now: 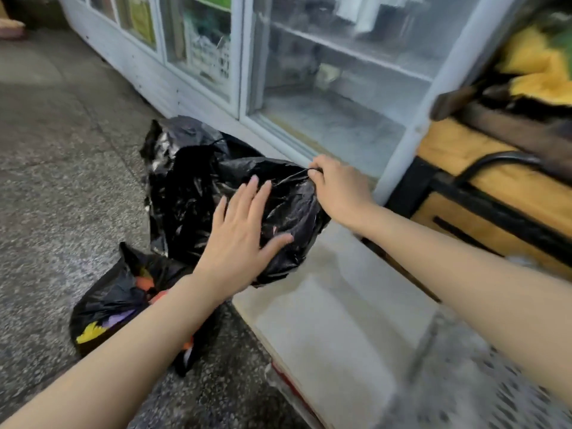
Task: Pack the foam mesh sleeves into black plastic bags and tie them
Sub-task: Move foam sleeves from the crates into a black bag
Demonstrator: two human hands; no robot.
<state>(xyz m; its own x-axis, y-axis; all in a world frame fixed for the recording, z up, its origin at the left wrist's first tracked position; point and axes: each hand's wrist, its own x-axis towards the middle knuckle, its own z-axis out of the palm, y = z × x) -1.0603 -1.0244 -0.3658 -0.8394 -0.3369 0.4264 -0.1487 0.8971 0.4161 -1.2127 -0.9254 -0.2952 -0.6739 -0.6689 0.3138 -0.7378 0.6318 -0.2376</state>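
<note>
A full black plastic bag (288, 209) rests partly on the edge of a pale flat board (340, 311). My left hand (244, 230) lies flat on its side with straight, spread fingers. My right hand (337, 184) pinches the bag's gathered top at the far right. Behind it on the floor stands another stuffed black bag (185, 156). Lower left, a third black bag (120, 301) lies open, with orange, purple and yellow foam mesh sleeves (145, 284) showing inside.
A white glass-door cabinet (309, 88) runs along the back. A yellow and black crate (495, 193) sits at the right, with yellow cloth (538, 72) above it. The grey speckled floor (62, 181) stretches to the left.
</note>
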